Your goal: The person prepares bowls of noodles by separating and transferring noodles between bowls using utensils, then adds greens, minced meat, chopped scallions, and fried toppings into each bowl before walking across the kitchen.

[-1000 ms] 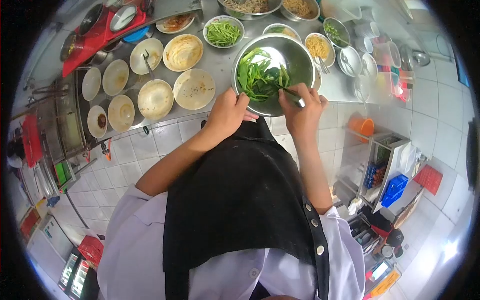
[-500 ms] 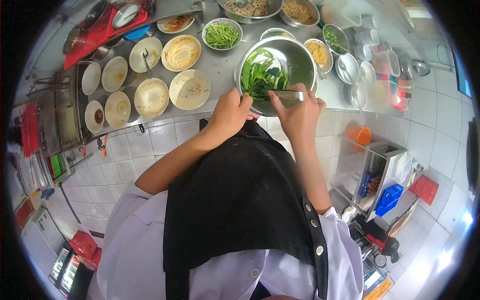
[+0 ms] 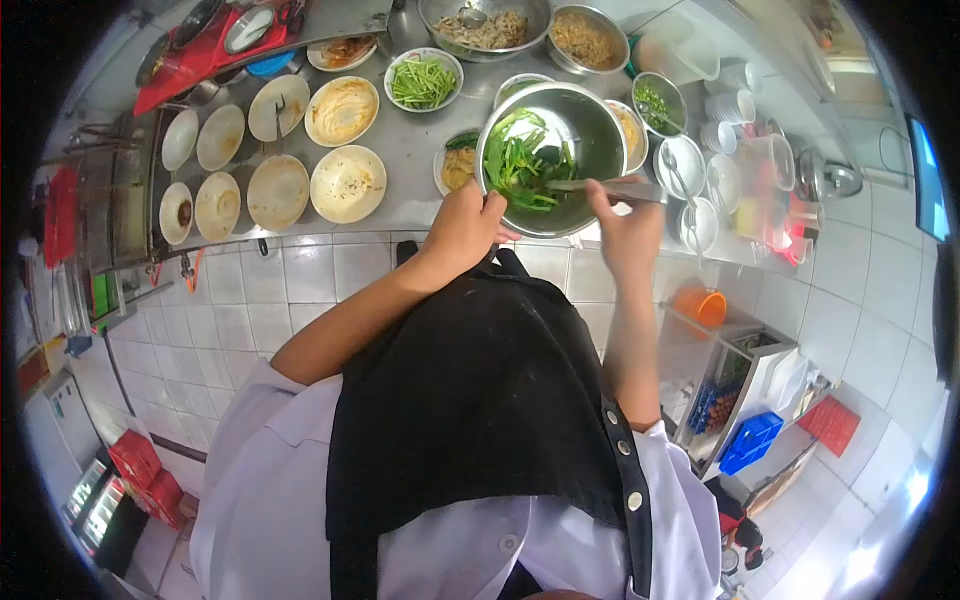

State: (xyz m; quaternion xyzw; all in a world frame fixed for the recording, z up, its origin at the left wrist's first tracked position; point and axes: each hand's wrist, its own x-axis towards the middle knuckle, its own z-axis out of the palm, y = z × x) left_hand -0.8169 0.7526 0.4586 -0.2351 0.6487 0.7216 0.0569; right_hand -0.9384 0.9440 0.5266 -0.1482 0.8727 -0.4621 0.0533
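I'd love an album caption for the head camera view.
Left hand holding a metal bowl of greens, right hand reaching in with tongs.

Brightly lit, dark warped edges, lower-right glare (image 3: 915,488), perhaps motion blur

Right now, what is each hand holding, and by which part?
The left hand holds a round silver metal bowl by its near-left edge; the right hand holds slim silver metal tongs near their outer end.

right hand (image 3: 630,222) blurred, tips of tongs (image 3: 646,190) hidden among leafy greens (image 3: 527,185), left hand's (image 3: 462,230) fingers mostly concealed, 3 dishes (image 3: 439,170) partly covered by steel bowl (image 3: 600,135), large basin (image 3: 541,28) cut off by upper edge
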